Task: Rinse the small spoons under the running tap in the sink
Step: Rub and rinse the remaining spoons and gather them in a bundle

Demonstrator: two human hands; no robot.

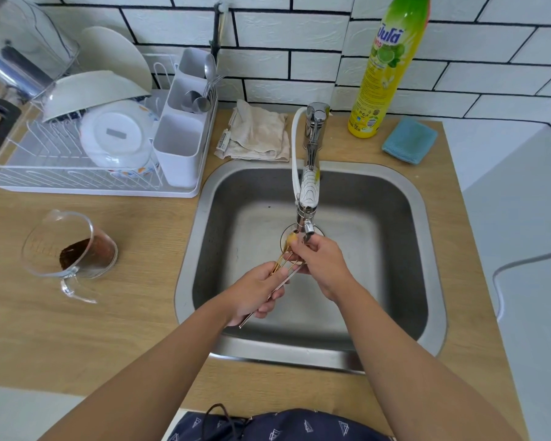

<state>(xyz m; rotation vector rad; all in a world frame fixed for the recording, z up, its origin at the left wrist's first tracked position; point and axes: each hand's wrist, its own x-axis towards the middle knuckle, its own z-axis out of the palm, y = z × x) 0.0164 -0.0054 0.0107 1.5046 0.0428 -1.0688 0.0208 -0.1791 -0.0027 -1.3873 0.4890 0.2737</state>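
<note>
A glass jug point(72, 246) of dark liquid stands left of the sink point(309, 348). Over the basin, the left hand point(256, 292) grips the handles of the small spoons point(282, 264), while the right hand point(320, 264) pinches their bowls just beneath the tap point(309, 198).

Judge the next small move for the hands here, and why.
Probably rub the spoon bowls a little longer under the tap: the left hand grips the small spoons by their handles, and the right hand fingers their bowl ends just below the spout, over the sink.
</note>
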